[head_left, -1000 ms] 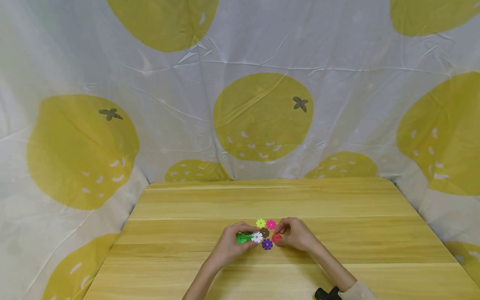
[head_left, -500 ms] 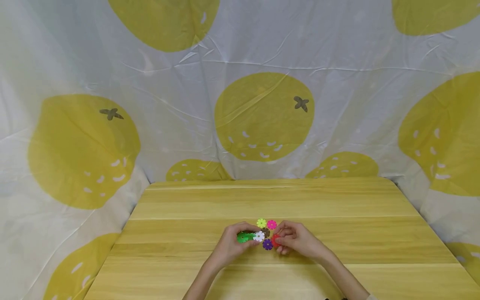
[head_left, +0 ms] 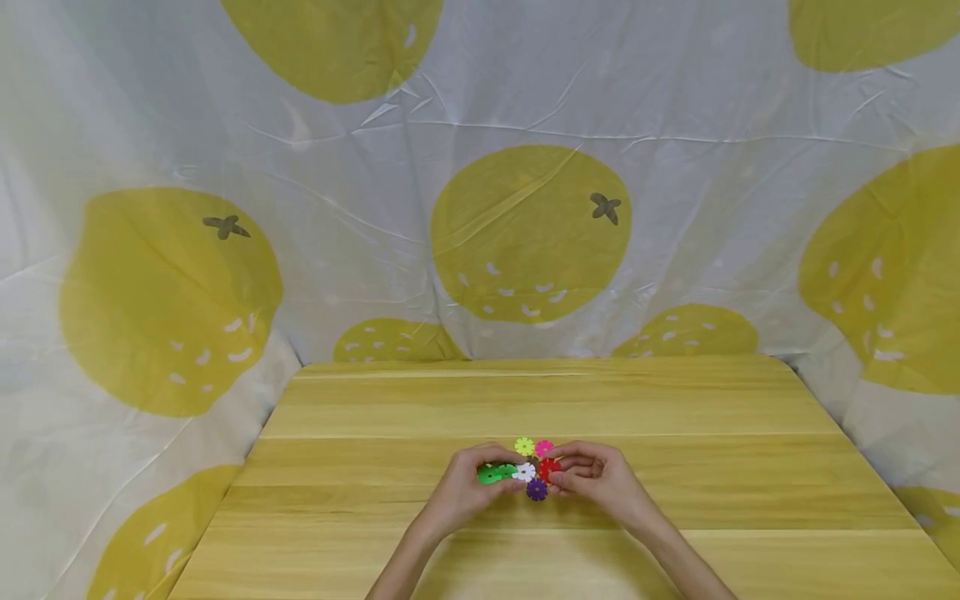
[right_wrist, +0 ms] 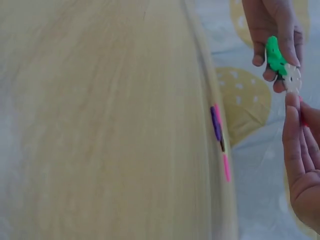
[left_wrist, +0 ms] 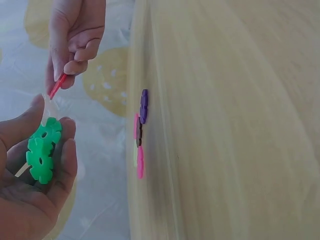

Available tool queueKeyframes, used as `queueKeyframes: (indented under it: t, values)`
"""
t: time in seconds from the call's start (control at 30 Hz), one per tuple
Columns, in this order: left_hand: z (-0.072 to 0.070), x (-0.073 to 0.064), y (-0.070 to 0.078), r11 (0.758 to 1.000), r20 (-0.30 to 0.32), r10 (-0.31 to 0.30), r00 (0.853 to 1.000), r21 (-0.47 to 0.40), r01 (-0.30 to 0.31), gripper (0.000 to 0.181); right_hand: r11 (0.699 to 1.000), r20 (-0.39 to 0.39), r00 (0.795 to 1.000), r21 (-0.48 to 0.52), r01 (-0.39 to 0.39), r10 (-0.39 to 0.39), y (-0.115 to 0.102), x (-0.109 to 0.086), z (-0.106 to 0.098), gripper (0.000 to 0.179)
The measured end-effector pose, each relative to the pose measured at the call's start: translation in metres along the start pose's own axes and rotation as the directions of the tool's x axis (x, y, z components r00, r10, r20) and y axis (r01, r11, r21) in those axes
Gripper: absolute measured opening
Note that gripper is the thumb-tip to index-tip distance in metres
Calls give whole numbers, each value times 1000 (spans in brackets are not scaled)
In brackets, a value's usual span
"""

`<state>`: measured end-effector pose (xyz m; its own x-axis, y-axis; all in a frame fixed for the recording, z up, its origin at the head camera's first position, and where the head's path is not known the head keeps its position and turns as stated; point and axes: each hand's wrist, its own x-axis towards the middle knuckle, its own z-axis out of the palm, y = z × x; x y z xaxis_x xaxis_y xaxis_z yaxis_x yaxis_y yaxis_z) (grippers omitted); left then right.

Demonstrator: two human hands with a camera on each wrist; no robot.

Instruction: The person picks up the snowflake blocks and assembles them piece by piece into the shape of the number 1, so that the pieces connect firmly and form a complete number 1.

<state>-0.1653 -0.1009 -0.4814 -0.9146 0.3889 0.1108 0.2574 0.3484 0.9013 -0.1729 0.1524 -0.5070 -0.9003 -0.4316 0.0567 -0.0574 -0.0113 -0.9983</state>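
Note:
My left hand (head_left: 459,490) holds a short chain of notched plastic snowflake discs: green discs (left_wrist: 41,160) joined to a white disc (head_left: 524,472). A pale edge of another piece shows by the left palm in the left wrist view. Between thumb and fingers, my right hand (head_left: 609,485) pinches a red snowflake disc (head_left: 550,469). Its edge meets the white disc's rim; whether the slots interlock I cannot tell. Both hands are raised above the table.
On the wooden table (head_left: 675,417) lie loose discs: yellow (head_left: 524,447), pink (head_left: 544,448), purple (head_left: 536,489) and brown (left_wrist: 139,132), the brown mostly hidden from the head view. A lemon-print cloth (head_left: 375,208) hangs behind the table.
The right hand has brought the red disc leftward and turned it up against the white one. The left hand's chain has shifted slightly right.

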Motion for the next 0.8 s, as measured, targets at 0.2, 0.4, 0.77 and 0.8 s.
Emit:
queueKeyframes:
  t: [0.2, 0.4, 0.77, 0.8]
  values:
    - [1, 3, 2, 1000, 14, -2, 1000, -1, 2, 20, 998, -31, 998, -35, 56, -57, -1, -1, 3, 37]
    - [3, 4, 4, 1000, 24, -5, 1000, -22, 5, 18, 993, -18, 993, -47, 113, -114, -1, -3, 4, 33]
    - [6, 5, 5, 992, 23, -35, 999, -117, 37, 17, 990, -21, 992, -61, 124, -126, -1, -5, 4, 32]
    - [7, 5, 6, 993, 16, -33, 999, -117, 35, 17, 990, -19, 992, -60, 125, -127, -1, -5, 4, 32]
